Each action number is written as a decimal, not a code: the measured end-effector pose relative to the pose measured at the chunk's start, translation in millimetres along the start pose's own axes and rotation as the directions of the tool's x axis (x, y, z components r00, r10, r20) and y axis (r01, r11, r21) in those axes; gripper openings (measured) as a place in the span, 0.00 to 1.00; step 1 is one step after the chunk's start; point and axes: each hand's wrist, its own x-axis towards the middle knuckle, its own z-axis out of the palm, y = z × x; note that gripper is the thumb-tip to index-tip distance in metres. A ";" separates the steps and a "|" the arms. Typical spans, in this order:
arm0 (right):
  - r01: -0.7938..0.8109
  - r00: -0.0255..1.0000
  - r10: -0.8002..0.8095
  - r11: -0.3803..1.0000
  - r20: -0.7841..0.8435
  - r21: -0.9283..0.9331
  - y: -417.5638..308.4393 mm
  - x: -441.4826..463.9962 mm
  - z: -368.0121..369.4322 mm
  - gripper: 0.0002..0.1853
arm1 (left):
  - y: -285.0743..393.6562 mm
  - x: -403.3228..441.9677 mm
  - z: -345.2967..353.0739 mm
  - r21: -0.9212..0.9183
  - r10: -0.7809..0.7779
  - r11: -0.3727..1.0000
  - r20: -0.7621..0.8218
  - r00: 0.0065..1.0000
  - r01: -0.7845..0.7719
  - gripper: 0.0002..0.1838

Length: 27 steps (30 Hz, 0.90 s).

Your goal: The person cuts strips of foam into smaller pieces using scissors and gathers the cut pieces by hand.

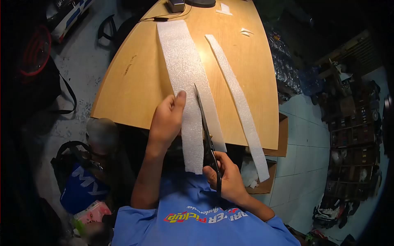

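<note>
A wide white foam strip [180,53] runs down the wooden table and past its front edge. My left hand [167,119] pinches the strip's left part, thumb on top. In my right hand [227,176] are black scissors [206,131], fingers around the handles and the tip pointing up the strip. Beside the blades the foam is split lengthwise, its right part [214,127] lying apart from the left one below the tip. A separate narrow foam strip [238,90] lies to the right, its lower end over the table edge.
The wooden table [131,94] holds small white scraps [246,31] and a dark device [176,5] with a cable at the far end. Cardboard boxes [283,135] stand below its right edge. A blue bag [82,190] is at lower left, shelves [353,151] at right.
</note>
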 end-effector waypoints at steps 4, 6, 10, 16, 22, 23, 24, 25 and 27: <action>-0.011 1.000 0.012 0.994 0.005 -0.108 1.9 -1.5 3.8 0.26 | -32.6 33.6 13.4 0.146 0.222 0.971 -0.243 0.944 -0.191 0.20; 0.024 1.000 -0.024 0.999 -0.007 0.023 5.0 1.3 4.1 0.26 | -43.3 37.6 18.6 0.223 0.350 0.928 -0.254 0.902 -0.297 0.19; 0.003 1.000 -0.003 0.999 0.005 0.034 1.9 4.6 0.0 0.25 | -38.6 29.7 21.4 0.225 0.340 0.929 -0.204 0.918 -0.294 0.20; 0.027 1.000 -0.027 0.999 -0.003 0.039 3.3 10.2 -0.6 0.24 | -44.1 26.1 15.5 0.210 0.321 0.933 -0.122 0.939 -0.292 0.20; 0.023 1.000 -0.023 0.997 -0.005 0.076 0.0 15.3 -3.6 0.23 | -38.9 16.6 14.8 0.249 0.294 0.930 -0.058 0.954 -0.272 0.21; 0.025 1.000 -0.025 0.996 -0.004 0.084 -0.2 15.5 -3.5 0.23 | -38.6 14.9 14.4 0.243 0.296 0.930 -0.053 0.954 -0.275 0.21; 0.039 0.999 -0.038 0.997 -0.009 0.062 -0.5 16.7 -4.1 0.23 | -37.5 12.2 13.5 0.232 0.286 0.934 -0.038 0.957 -0.270 0.21; 0.052 0.999 -0.052 0.998 -0.014 0.041 -0.5 18.4 -5.1 0.23 | -35.9 8.8 12.4 0.221 0.277 0.938 -0.020 0.961 -0.266 0.21; 0.066 0.998 -0.066 0.998 -0.009 0.023 -0.2 20.5 -7.3 0.22 | -35.9 7.1 8.8 0.194 0.248 0.950 0.017 0.969 -0.246 0.21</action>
